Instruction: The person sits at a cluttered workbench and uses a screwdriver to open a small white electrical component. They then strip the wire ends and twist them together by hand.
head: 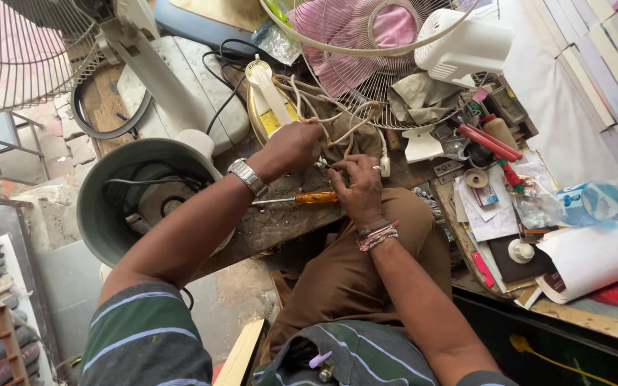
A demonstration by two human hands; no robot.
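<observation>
Near: my knee in brown cloth, under the bench edge. Right hand, thread bracelets at the wrist, fingers pinched narrow on a small metal part I cannot identify. Screwdriver, amber plastic handle, steel shaft, lying flat on the scarred wooden bench between both wrists. Left hand, metal watch, closed on cream cables. Left: round grey fan base. Far: wire fan guard, pink blades, white motor housing.
</observation>
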